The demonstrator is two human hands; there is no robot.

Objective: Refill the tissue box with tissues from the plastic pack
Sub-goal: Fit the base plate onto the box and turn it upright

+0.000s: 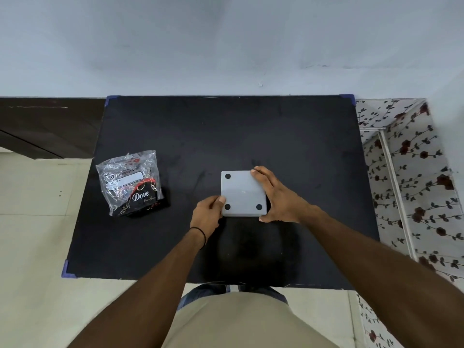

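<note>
- Head view, black table (pixel 251 131): fills the middle of the frame, with blue corner guards at its upper left, upper right and lower left corners.
- Plastic pack (pixel 130 182): lies at the left of the frame on the table's left edge, well apart from the box. The clear wrap is crumpled and shows a white label and a black "Dove" print.
- Tissue box (pixel 243 193): sits on the table at centre frame, a white square with its underside facing up. Three round black pads show at its corners; the fourth corner is under my fingers.
- Right hand (pixel 278 197): fingers curl over the box's upper right corner and the thumb presses its lower right edge, gripping that side.
- Left hand (pixel 208 214): clamps the box's lower left edge, thumb on the top face beside a black pad.
- Black band (pixel 200 234): circles my left wrist.
</note>
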